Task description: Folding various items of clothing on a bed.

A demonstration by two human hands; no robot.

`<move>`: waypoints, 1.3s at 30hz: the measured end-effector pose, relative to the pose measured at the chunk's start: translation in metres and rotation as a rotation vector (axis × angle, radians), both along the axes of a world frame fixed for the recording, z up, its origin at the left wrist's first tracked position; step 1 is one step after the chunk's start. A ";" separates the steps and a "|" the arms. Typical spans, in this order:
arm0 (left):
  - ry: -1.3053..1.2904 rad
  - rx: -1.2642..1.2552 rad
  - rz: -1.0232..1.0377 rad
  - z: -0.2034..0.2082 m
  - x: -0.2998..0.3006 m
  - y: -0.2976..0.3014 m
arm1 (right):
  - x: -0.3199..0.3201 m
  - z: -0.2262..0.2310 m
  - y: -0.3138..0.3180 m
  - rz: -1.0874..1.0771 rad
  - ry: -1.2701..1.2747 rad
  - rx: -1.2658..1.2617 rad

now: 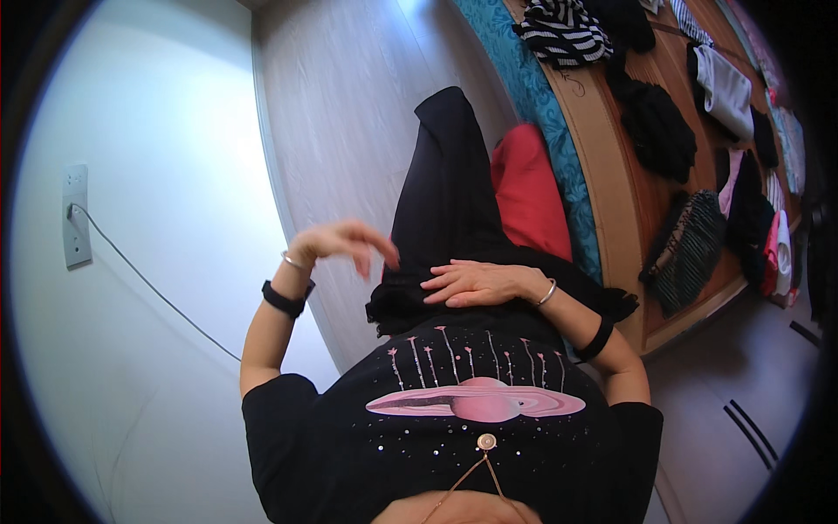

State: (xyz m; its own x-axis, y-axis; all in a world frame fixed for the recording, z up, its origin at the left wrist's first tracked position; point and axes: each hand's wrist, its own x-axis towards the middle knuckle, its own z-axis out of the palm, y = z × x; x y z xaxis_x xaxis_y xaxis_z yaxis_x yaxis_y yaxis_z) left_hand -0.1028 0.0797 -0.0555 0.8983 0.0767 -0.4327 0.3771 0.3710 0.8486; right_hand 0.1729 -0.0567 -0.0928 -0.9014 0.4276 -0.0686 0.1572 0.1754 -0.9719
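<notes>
Hanging closest to the camera, a gold necklace (487, 442) is lying over a black T-shirt (476, 402) with a pink ringed planet, just below the black garment (445, 192), which is serving here as the landmark. That garment is lying across the lap, its long narrow part reaching away from the body and frilled edges showing at both sides.

The right hand (489, 282) is resting on the garment's near part, palm down, fingers extended and gripping nothing visible. The left hand (345, 240) is hovering at the garment's left edge, loosely bent, blurred and seemingly empty; whether its fingertips are touching cloth, I cannot tell.

Judging by these poses, the person is probably spreading and smoothing the garment. Working it further would be calling for the left hand to be pinching that left edge while the right palm is keeping the cloth flat.

Right of the garment, a red trouser leg (532, 196) is showing alongside; farther right, the bench (607, 175) is carrying a black-and-white striped garment (563, 33), a black cloth bundle (659, 131) and other clothes.
</notes>
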 end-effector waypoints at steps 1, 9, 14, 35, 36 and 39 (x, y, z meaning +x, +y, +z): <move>0.181 -0.103 0.273 -0.010 -0.011 0.017 | 0.000 0.004 0.002 0.036 -0.021 -0.009; 0.431 -0.076 0.715 -0.115 0.077 0.100 | -0.002 0.014 0.006 0.069 -0.092 0.026; 0.505 -0.162 1.134 -0.154 0.131 0.142 | -0.001 0.012 0.003 0.038 -0.080 0.019; 0.357 1.734 0.038 -0.139 0.166 0.032 | 0.008 0.009 0.006 0.030 -0.048 0.017; 0.352 1.670 0.090 -0.135 0.164 0.025 | 0.008 0.008 0.005 0.040 -0.047 0.026; 0.321 1.587 0.083 -0.121 0.160 -0.003 | 0.008 0.008 0.001 -0.006 -0.052 0.044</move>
State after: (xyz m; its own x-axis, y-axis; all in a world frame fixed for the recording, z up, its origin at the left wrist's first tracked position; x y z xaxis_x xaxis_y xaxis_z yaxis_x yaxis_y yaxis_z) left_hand 0.0577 0.0763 -0.1766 0.7621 0.6466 -0.0337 0.6296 -0.7280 0.2715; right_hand 0.1811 -0.0559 -0.0851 -0.8945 0.4365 -0.0963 0.2084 0.2166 -0.9538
